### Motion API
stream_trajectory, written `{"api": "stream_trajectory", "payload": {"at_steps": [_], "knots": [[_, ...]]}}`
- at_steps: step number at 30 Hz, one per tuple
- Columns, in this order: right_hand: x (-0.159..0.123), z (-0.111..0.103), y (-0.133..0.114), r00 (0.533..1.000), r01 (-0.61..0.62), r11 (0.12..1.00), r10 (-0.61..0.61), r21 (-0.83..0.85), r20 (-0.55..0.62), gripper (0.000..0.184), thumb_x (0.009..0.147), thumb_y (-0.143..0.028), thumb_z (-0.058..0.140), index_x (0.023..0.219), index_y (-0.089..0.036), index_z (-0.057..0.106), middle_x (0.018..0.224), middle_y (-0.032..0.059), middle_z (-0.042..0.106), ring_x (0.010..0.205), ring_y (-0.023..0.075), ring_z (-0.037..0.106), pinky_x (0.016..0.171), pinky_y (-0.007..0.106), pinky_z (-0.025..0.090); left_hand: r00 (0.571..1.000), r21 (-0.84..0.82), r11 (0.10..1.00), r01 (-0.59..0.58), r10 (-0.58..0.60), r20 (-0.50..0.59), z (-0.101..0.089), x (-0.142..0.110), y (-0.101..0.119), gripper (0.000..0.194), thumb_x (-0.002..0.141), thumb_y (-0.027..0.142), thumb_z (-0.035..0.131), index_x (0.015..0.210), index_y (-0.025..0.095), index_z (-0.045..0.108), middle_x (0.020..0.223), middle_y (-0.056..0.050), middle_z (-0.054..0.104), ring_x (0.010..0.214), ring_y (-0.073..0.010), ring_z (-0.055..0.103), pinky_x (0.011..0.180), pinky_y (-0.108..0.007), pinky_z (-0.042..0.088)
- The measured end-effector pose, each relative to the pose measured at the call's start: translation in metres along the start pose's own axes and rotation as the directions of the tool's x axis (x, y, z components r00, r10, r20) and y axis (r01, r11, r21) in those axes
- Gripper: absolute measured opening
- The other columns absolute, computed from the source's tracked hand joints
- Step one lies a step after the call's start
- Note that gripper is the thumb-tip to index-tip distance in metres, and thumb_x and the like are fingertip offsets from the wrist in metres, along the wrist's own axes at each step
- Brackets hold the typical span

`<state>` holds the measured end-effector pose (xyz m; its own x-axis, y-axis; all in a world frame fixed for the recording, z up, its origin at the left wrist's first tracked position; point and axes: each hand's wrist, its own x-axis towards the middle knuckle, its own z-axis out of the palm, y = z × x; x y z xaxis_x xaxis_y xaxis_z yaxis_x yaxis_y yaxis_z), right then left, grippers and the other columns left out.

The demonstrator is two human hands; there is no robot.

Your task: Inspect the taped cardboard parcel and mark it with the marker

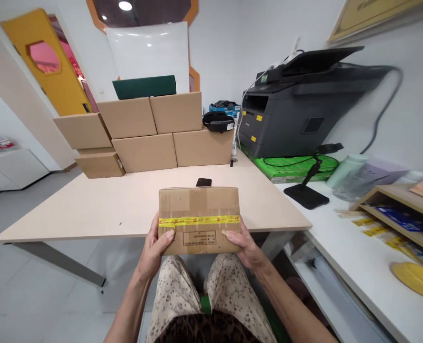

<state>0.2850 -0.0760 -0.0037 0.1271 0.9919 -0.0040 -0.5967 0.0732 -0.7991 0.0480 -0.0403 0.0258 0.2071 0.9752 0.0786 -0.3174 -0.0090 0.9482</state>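
A brown cardboard box (199, 202) with yellow printed tape across it is held up in front of me, over the table's near edge and above my knees. My left hand (157, 243) grips its left end, the thumb lying on the front face. At the opposite end my right hand (245, 242) holds the box the same way, thumb on the face and fingers behind. Printed text in a frame shows upside down below the tape. The box hides the fingers behind it. Just beyond its top edge, a black phone-like object (204, 182) lies on the table.
Several stacked cardboard boxes (144, 153) line the back of the pale table (90, 205), topped by a green box (144, 87) and a black headset-like item (217, 122). To the right stand a dark printer (283, 114), a black stand (306, 195) and a wooden organizer (372, 195).
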Motion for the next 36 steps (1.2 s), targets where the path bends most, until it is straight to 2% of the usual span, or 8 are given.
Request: {"api": "stream_trajectory", "payload": {"at_steps": [14, 19, 21, 25, 27, 29, 33, 36], "knots": [[0.028, 0.018, 0.02, 0.994, 0.035, 0.999, -0.03, -0.042, 0.105, 0.084, 0.066, -0.03, 0.081, 0.143, -0.03, 0.048, 0.12, 0.0051, 0.074, 0.112, 0.0341, 0.069, 0.098, 0.049, 0.055, 0.998, 0.025, 0.998, -0.06, 0.061, -0.034, -0.033, 0.009, -0.001, 0.083, 0.08, 0.043, 0.081, 0.154, 0.029, 0.044, 0.141, -0.009, 0.065, 0.134, -0.0339, 0.056, 0.11, -0.042, 0.048], [0.032, 0.015, 0.014, 0.964, 0.208, 0.943, -0.153, -0.26, 0.218, 0.099, 0.07, -0.03, 0.08, 0.155, -0.03, 0.028, 0.148, 0.0103, 0.054, 0.136, 0.0378, 0.053, 0.108, 0.054, 0.049, 0.998, -0.091, 0.994, 0.056, -0.056, 0.009, -0.046, 0.009, 0.011, 0.082, 0.076, 0.078, 0.066, 0.136, 0.022, 0.065, 0.136, -0.014, 0.068, 0.137, -0.038, 0.053, 0.11, -0.048, 0.048], [0.034, 0.01, 0.01, 0.883, 0.445, 0.776, -0.297, -0.447, 0.365, 0.108, 0.067, -0.025, 0.085, 0.156, -0.032, 0.023, 0.161, 0.011, 0.036, 0.148, 0.0398, 0.036, 0.117, 0.057, 0.038, 0.983, -0.187, 0.965, 0.184, -0.186, 0.012, -0.054, 0.01, 0.018, 0.087, 0.073, 0.088, 0.056, 0.125, 0.021, 0.072, 0.129, -0.016, 0.072, 0.134, -0.0408, 0.055, 0.106, -0.054, 0.05], [0.035, 0.005, 0.005, 0.537, 0.843, 0.266, -0.415, -0.467, 0.734, 0.115, 0.064, -0.015, 0.086, 0.157, -0.038, 0.023, 0.167, 0.0081, 0.022, 0.155, 0.0439, 0.018, 0.124, 0.064, 0.018, 0.938, -0.296, 0.901, 0.318, -0.343, -0.038, -0.073, 0.009, 0.026, 0.074, 0.073, 0.082, 0.065, 0.11, 0.02, 0.078, 0.116, -0.015, 0.078, 0.125, -0.0408, 0.064, 0.101, -0.057, 0.054], [0.034, 0.006, 0.005, 0.494, 0.869, 0.185, -0.406, -0.46, 0.769, 0.113, 0.065, -0.016, 0.085, 0.157, -0.039, 0.024, 0.169, 0.0068, 0.019, 0.155, 0.0441, 0.017, 0.124, 0.067, 0.014, 0.949, -0.321, 0.913, 0.25, -0.297, -0.107, -0.078, 0.007, 0.025, 0.053, 0.072, 0.065, 0.08, 0.105, 0.024, 0.079, 0.111, -0.008, 0.08, 0.119, -0.0361, 0.068, 0.103, -0.052, 0.054], [0.032, 0.01, 0.009, 0.579, 0.814, 0.271, -0.428, -0.513, 0.694, 0.104, 0.068, -0.021, 0.085, 0.156, -0.036, 0.031, 0.171, 0.0056, 0.017, 0.157, 0.0428, 0.013, 0.125, 0.068, 0.01, 0.965, -0.314, 0.939, 0.138, -0.198, -0.169, -0.077, 0.004, 0.021, 0.041, 0.068, 0.05, 0.089, 0.1, 0.026, 0.079, 0.105, -0.004, 0.081, 0.116, -0.0324, 0.07, 0.107, -0.047, 0.052], [0.031, 0.02, 0.017, 0.891, 0.404, 0.85, -0.283, -0.338, 0.355, 0.063, 0.083, -0.039, 0.075, 0.143, -0.035, 0.055, 0.168, 0.0001, 0.032, 0.157, 0.034, 0.02, 0.127, 0.058, 0.018, 0.978, -0.188, 0.98, -0.061, 0.022, -0.206, -0.072, -0.005, 0.011, 0.046, 0.07, 0.049, 0.088, 0.105, 0.021, 0.078, 0.113, -0.008, 0.079, 0.126, -0.0343, 0.063, 0.111, -0.046, 0.048], [0.032, 0.029, 0.022, 0.981, 0.074, 0.997, -0.072, -0.005, 0.182, 0.045, 0.089, -0.056, 0.063, 0.127, -0.034, 0.07, 0.154, 0.0013, 0.055, 0.152, 0.0329, 0.035, 0.123, 0.057, 0.03, 0.97, -0.085, 0.982, -0.168, 0.149, -0.193, -0.076, -0.015, 0.003, 0.055, 0.073, 0.052, 0.084, 0.116, 0.02, 0.075, 0.126, -0.011, 0.074, 0.137, -0.0382, 0.053, 0.114, -0.049, 0.045]]}}
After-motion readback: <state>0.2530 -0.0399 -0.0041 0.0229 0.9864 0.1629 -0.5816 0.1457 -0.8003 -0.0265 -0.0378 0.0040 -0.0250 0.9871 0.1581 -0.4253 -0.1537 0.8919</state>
